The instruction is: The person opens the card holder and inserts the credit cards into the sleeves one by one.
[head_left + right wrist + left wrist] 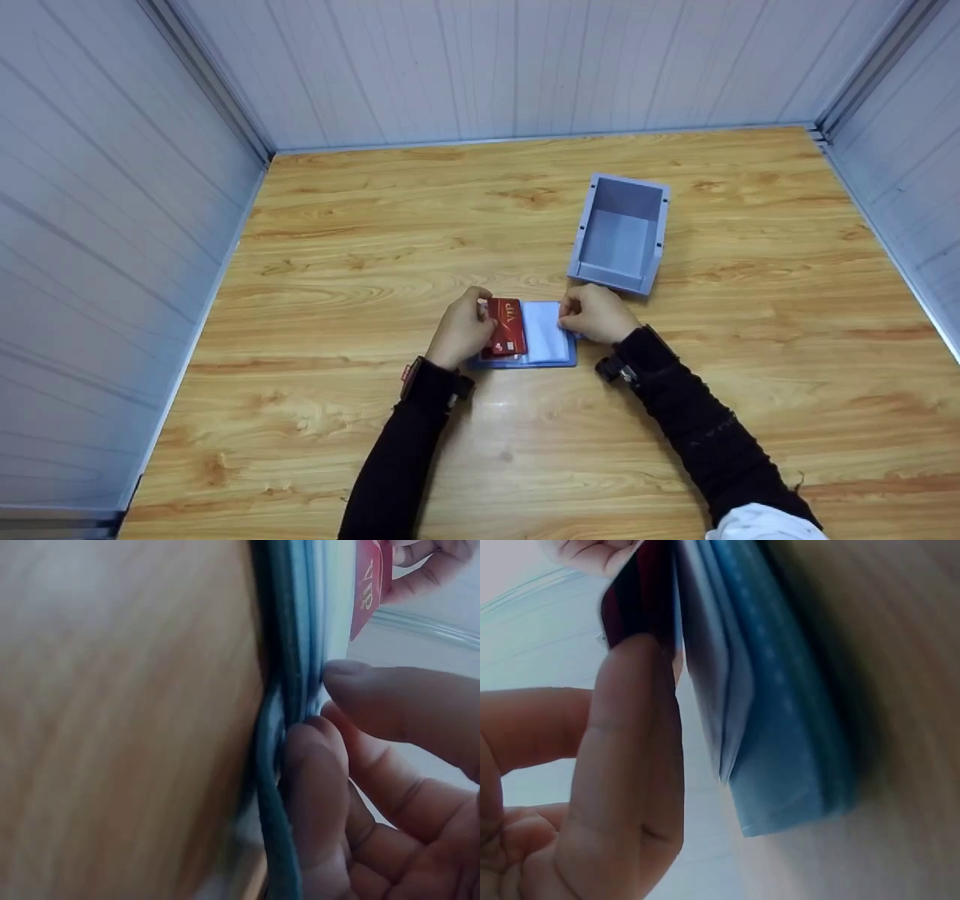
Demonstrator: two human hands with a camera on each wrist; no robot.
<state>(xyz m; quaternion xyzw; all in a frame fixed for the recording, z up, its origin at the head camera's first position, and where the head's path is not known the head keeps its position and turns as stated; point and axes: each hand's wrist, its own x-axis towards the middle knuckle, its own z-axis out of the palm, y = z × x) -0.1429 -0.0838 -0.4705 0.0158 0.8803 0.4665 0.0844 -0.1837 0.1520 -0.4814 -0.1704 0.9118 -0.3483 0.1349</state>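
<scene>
A blue card holder [572,352] lies open on the wooden table, its pale clear sleeves [544,330] spread on the right half. Over its left half is a red card [510,326] marked VIP, which my left hand [461,330] pinches by its left side. The left wrist view shows the dark back of the card [641,604] tilted up beside the sleeves. With thumb and fingers, my right hand [600,313] pinches the right edge of the holder's sleeves. A narrow blue strap [271,817] hangs from the holder beside those fingers in the right wrist view.
A grey open-topped bin [615,244] stands just beyond my right hand, its near end close to my knuckles. Pale panel walls [480,67] enclose the table [360,225] at the back and both sides. Each wrist wears a dark band with a small camera.
</scene>
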